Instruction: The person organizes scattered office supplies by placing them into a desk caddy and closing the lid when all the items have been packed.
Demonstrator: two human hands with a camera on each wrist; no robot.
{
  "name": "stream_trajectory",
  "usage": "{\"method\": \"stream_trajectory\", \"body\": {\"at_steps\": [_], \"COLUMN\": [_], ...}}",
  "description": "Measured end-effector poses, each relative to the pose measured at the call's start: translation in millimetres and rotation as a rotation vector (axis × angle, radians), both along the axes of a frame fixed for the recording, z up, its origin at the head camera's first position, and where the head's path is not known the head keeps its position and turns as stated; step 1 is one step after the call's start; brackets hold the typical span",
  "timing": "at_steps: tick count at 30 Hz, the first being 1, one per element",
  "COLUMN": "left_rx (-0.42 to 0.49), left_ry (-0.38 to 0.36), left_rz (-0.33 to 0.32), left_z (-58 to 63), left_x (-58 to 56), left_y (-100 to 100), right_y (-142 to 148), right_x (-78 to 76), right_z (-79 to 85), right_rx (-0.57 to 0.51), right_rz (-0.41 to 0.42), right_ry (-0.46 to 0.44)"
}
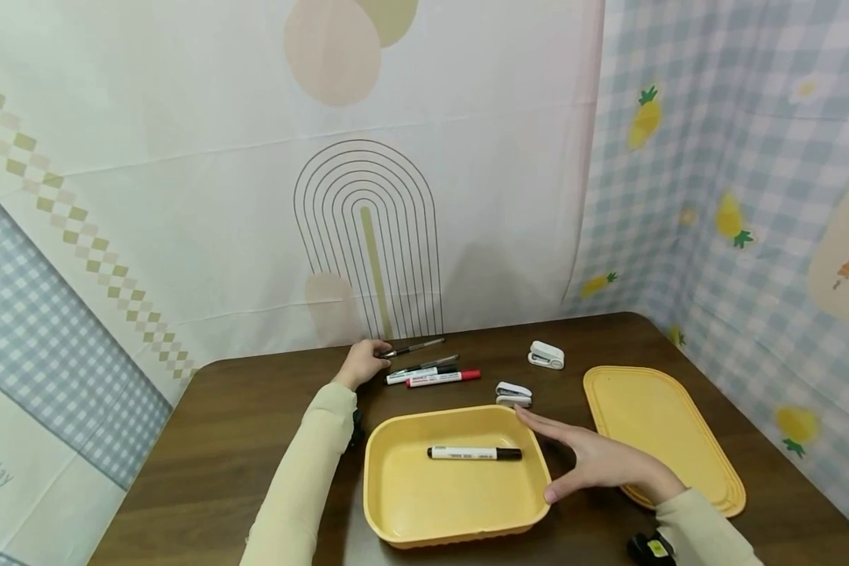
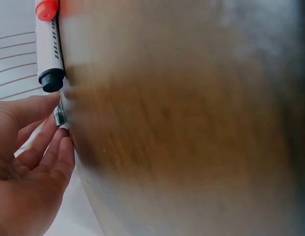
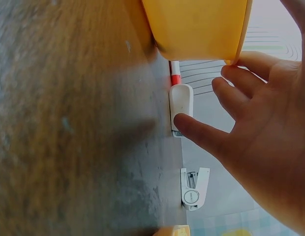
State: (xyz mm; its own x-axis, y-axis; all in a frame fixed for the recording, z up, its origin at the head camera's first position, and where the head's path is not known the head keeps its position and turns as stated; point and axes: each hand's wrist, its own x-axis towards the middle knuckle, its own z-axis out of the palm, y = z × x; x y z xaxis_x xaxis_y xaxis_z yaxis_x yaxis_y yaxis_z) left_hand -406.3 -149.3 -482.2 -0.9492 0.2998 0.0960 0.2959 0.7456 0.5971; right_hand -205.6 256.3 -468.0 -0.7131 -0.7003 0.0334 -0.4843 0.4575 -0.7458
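Observation:
At the back of the table my left hand has its thumb and fingers around the near end of a slim dark pen. Its silver end shows between the fingers in the left wrist view. Beside it lie another clear pen, a black-capped white marker and a red-capped marker. My right hand, fingers spread, touches the right rim of a yellow box. One white marker with a black cap lies inside that box.
Behind the box sits a white mini stapler, and a second one stands further back. A yellow lid lies flat on the right of the brown table. Patterned cloth hangs along the back edge.

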Motion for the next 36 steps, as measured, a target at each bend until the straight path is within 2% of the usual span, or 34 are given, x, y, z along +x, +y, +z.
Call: {"method": "stream_trajectory", "body": {"at_steps": [9,21,32,36], "left_rx": [0.008,-0.063,-0.089,-0.091], "left_ry": [-0.016,0.015,0.028,0.072], "left_rz": [-0.017,-0.043,-0.069,-0.066], "left_z": [-0.1,-1.5,6.8,8.6], "left_x": [2.1,3.2,8.0,6.8], "left_y": [12,16,16,15], "right_y": [0,-1,-1,-1], "right_x": [0.2,-0.3,0.3,0.3], "right_z": [-0.9,-0.7,0.0,-0.3], "right_rx": [-0.005,-0.003,-0.008,-0.009], "right_rz": [-0.006,-0.002,-0.005,-0.002], "right_ry": [0.007,0.012,0.009,0.013]}}
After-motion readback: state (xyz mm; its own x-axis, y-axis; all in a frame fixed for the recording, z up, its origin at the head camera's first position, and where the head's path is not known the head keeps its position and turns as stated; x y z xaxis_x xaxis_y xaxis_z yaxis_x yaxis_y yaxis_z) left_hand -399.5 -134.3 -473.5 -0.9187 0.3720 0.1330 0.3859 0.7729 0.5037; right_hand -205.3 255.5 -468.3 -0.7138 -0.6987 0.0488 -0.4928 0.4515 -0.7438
